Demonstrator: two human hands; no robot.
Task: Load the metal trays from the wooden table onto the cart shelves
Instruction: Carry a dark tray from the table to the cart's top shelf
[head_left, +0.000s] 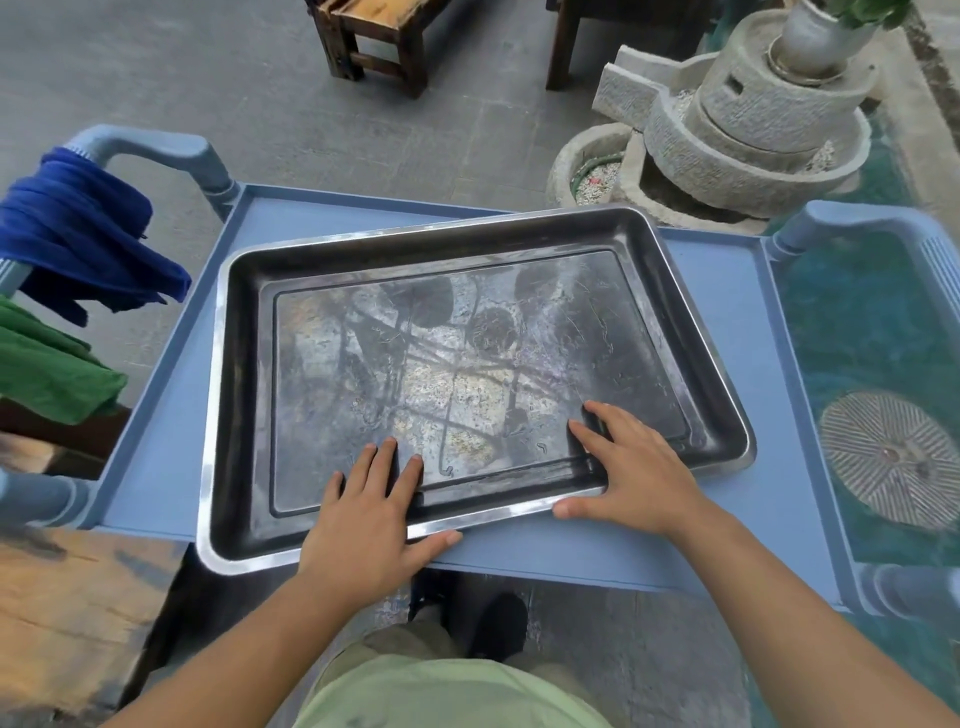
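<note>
Subject item: one rectangular metal tray (441, 364) with a raised rim, dark inner walls and a scratched, stained, reflective floor. It sits on the top shelf of a blue-grey plastic cart (727, 493). The tray lies skewed to the shelf edges, and its near left corner overhangs the shelf's near edge.

Left hand (363, 519): laid over the tray's near rim. The fingers (384, 457) are straight and spread, reaching down the inner wall onto the tray floor. The thumb lies outside the rim, against the shelf. The hand lies flat, not curled round anything.

Right hand (628, 473): laid over the same near rim, close to the tray's near right corner. The fingers are extended onto the inner wall and floor, with the thumb outside the rim. This hand is also flat. The two hands are apart, side by side along the rim.

Surroundings: a dark blue cloth (78, 228) and a green cloth (47, 364) hang over the cart's left handle rail (150, 143). A worn wooden table (67, 613) abuts the cart at the lower left. Beyond the cart stand a grey stone grinding mill (753, 130) and a dark wooden stool (379, 36) on paved ground. A round grooved stone disc (893, 457) lies to the right.
</note>
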